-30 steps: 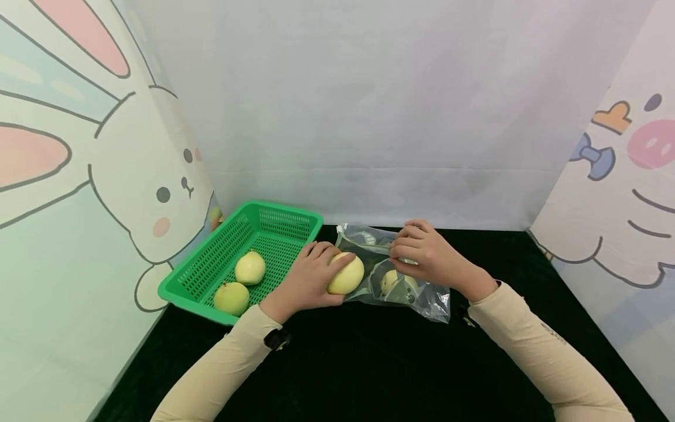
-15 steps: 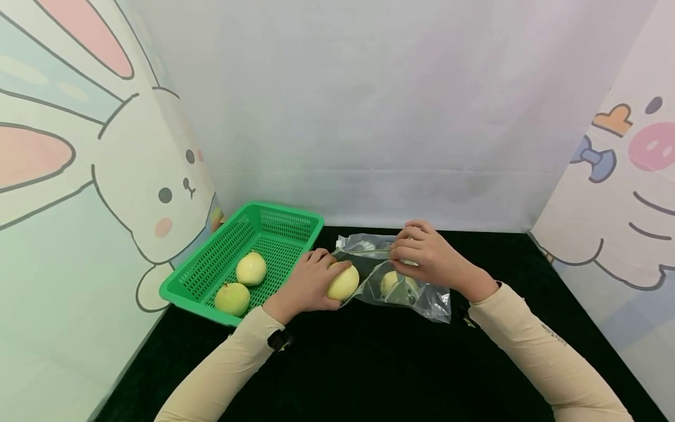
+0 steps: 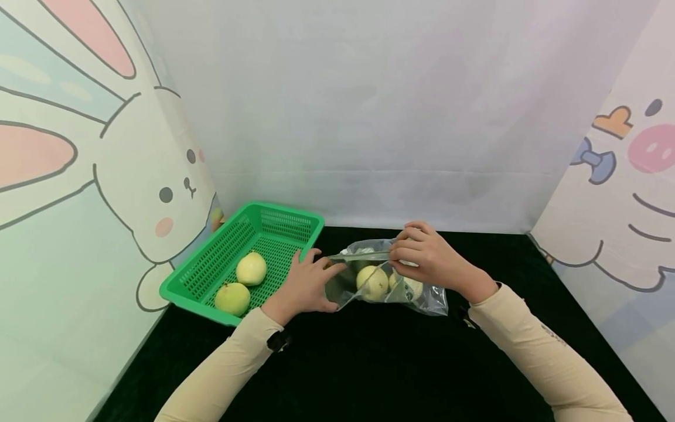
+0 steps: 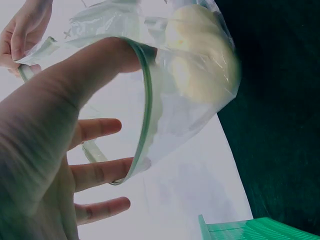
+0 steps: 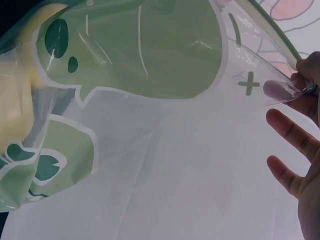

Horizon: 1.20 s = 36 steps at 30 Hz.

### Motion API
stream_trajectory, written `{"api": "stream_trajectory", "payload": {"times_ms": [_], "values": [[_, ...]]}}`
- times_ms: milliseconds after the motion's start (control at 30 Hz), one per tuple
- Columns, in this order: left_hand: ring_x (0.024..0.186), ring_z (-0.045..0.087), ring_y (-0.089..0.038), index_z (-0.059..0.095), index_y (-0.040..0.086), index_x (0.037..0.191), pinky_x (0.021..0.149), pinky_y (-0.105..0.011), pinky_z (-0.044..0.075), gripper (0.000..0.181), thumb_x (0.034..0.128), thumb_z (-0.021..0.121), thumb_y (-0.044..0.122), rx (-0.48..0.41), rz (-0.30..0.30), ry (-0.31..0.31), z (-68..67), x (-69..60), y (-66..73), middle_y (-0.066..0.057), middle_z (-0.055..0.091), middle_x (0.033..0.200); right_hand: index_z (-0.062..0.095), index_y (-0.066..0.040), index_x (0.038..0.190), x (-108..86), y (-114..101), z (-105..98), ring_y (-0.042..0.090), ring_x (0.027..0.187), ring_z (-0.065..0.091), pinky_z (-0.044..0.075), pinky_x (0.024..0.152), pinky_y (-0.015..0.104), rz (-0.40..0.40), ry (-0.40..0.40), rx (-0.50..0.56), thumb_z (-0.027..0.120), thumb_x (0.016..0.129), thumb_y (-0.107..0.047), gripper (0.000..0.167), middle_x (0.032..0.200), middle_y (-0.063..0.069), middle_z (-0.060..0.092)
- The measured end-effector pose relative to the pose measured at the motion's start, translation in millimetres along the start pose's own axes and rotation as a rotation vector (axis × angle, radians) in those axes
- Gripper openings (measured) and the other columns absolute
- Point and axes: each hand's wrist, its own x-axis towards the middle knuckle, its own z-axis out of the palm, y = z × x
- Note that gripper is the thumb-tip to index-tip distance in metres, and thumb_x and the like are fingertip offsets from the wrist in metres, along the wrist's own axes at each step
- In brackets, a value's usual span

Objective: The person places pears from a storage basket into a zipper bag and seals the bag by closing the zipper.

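Observation:
A clear zip bag [image 3: 436, 300] with green cartoon print lies on its side, holding two pale yellow, pear-like round fruits [image 3: 372, 283], side by side. The left hand [image 3: 304, 286] is at the bag's mouth with fingers spread and nothing gripped. In the left wrist view its thumb reaches inside the green zip rim [image 4: 146, 95], and some fingertips are at the rim. The right hand [image 3: 428, 255] pinches the bag's top edge between thumb and finger, its other fingers loose in the right wrist view. The bag's print partly hides the fruits [image 5: 14, 107].
A green perforated basket [image 3: 287, 210] stands to the left with two more yellow fruits [image 3: 251, 268] in it. Dark cloth [image 3: 390, 369] covers the table. White fabric [image 3: 369, 117] walls the back, with cartoon-printed panels [image 3: 627, 193] on both sides.
The fruit that the left hand held has gone into the bag beside the other one. The left hand has let go and spread its fingers. The right hand keeps its place.

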Motion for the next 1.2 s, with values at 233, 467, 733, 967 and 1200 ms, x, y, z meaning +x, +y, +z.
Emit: {"api": "stream_trajectory", "payload": {"times_ms": [233,467,733,967,1200], "values": [[0.127,0.045,-0.042,0.059,0.023,0.139,0.099,-0.073,0.033,0.078,0.0717,0.083,0.054,0.017,0.015,0.046,2.4,0.3,-1.3,-0.008,0.064,0.118,0.067,-0.014,0.085,-0.8,0.3,-2.1,0.024,0.087,0.061,0.046,0.086,0.051,-0.003,-0.007,-0.014,0.049,0.106,-0.027,0.031,0.086,0.000,0.069],[0.127,0.045,-0.041,0.058,0.024,0.140,0.100,-0.069,0.035,0.079,0.0715,0.084,0.054,0.028,0.039,0.064,1.6,0.3,-2.4,-0.006,0.064,0.117,0.067,-0.014,0.085,-0.6,0.5,-1.1,0.024,0.086,0.060,0.045,0.087,0.050,0.010,-0.012,-0.009,0.048,0.106,-0.027,0.031,0.086,0.000,0.067],[0.127,0.047,-0.037,0.060,0.024,0.138,0.101,-0.064,0.038,0.073,0.0746,0.081,0.054,0.052,0.081,0.094,-2.2,-4.2,-5.4,-0.006,0.064,0.117,0.067,-0.013,0.084,-1.3,1.0,1.2,0.023,0.085,0.060,0.045,0.086,0.049,0.010,0.000,-0.011,0.048,0.106,-0.027,0.032,0.086,0.000,0.067],[0.124,0.050,-0.033,0.061,0.022,0.136,0.099,-0.063,0.040,0.071,0.0756,0.081,0.052,0.039,0.104,0.128,-8.8,-7.8,-10.1,-0.005,0.065,0.114,0.067,-0.013,0.084,-0.6,0.8,0.9,0.024,0.085,0.060,0.045,0.086,0.049,0.014,-0.004,0.002,0.049,0.106,-0.027,0.031,0.086,0.000,0.067],[0.120,0.054,-0.031,0.062,0.018,0.134,0.099,-0.059,0.042,0.068,0.0746,0.082,0.044,0.011,0.094,0.136,-14.0,-11.4,-17.9,-0.005,0.066,0.111,0.067,-0.013,0.084,-0.8,1.5,1.8,0.024,0.085,0.059,0.045,0.085,0.048,0.012,-0.002,0.008,0.049,0.105,-0.027,0.031,0.086,0.000,0.066]]}}
